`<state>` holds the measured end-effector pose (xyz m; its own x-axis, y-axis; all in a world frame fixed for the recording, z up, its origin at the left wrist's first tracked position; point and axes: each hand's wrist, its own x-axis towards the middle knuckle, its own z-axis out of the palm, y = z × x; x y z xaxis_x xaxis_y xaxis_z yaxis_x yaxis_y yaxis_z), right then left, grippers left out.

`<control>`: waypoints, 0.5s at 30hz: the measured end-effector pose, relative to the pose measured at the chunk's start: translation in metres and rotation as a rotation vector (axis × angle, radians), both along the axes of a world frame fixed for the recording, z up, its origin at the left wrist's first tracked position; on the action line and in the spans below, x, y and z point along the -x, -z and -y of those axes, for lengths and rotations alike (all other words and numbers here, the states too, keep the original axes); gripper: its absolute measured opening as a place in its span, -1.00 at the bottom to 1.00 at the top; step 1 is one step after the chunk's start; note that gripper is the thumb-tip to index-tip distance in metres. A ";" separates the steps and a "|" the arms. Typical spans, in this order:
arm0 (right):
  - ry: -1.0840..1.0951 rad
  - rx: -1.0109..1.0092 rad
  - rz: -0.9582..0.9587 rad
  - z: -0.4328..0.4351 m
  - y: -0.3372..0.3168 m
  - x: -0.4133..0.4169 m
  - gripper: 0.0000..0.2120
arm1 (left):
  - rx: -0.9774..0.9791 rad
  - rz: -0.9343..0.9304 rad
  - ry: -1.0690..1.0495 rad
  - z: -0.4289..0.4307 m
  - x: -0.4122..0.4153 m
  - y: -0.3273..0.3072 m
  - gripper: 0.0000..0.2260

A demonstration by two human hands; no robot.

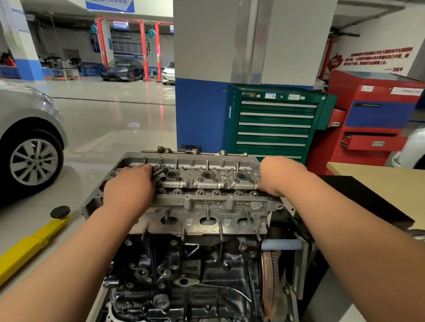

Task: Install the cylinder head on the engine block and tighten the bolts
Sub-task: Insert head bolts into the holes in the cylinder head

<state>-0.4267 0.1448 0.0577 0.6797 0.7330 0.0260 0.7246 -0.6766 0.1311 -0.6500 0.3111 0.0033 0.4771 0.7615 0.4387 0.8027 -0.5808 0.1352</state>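
The grey aluminium cylinder head (pixel 204 204) sits on top of the dark, oily engine block (pixel 189 269), with three spark-plug wells showing along its top. My left hand (pixel 130 186) lies on the head's left end, its fingers curled round a few dark bolts (pixel 158 172) beside the leftmost well. My right hand (pixel 279 176) is bent down over the head's right end. Its fingers are hidden behind the wrist, so its hold cannot be made out.
A flywheel (pixel 268 285) is on the block's right side. A wooden table (pixel 388 183) with a black mat (pixel 365 199) stands to the right. Behind are a green tool cabinet (pixel 274 124) and a red one (pixel 369 124). A silver car (pixel 20 138) and a yellow lift arm (pixel 25 250) are on the left.
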 end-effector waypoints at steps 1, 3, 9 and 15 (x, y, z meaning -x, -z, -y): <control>-0.031 -0.005 0.008 0.005 -0.002 -0.005 -0.83 | 0.003 -0.002 -0.003 0.002 -0.001 -0.001 -0.86; -0.113 -0.012 0.009 0.015 -0.003 -0.009 -0.77 | -0.027 -0.005 0.006 0.009 -0.005 -0.005 -0.86; -0.130 -0.078 0.119 0.010 0.006 0.004 -0.90 | -0.031 0.124 0.217 0.061 -0.062 -0.020 -0.90; -0.027 -0.200 0.031 0.006 0.017 0.005 -0.80 | 0.199 0.210 0.313 0.093 -0.110 -0.023 -0.87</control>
<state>-0.4314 0.1387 0.0412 0.6564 0.7291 0.1938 0.7407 -0.6716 0.0185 -0.5398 0.2179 0.0260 0.6145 0.6741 0.4098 0.5352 -0.7378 0.4113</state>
